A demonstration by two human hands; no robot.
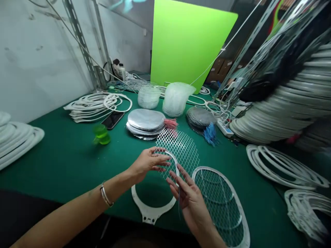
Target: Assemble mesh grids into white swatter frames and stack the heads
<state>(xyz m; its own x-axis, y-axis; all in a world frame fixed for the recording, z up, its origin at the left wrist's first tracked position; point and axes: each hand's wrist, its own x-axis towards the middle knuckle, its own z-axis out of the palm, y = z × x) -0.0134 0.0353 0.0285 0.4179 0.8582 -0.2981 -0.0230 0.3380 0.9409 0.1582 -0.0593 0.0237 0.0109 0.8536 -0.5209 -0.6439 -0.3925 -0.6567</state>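
Note:
My left hand (pixel 150 162) and my right hand (pixel 187 194) both hold a white diamond-pattern mesh sheet (pixel 179 148) above the green table. The left fingers pinch its near left edge; the right fingers grip its lower edge. Right under the hands lies an empty white oval racket frame (pixel 152 206) with a short neck. To its right lies a second white frame (pixel 224 203) with mesh layers inside it. A bracelet sits on my left wrist.
Stacks of silver mesh discs with red wires (pixel 147 124) and blue wires (pixel 204 122) lie behind. Piles of white frames (pixel 95 105) sit left, far left and right (pixel 281 167). Also present: a phone (pixel 113 119), a green object (pixel 101 134), bagged discs (pixel 176 98), a power strip (pixel 224 126), a green board (pixel 188 41).

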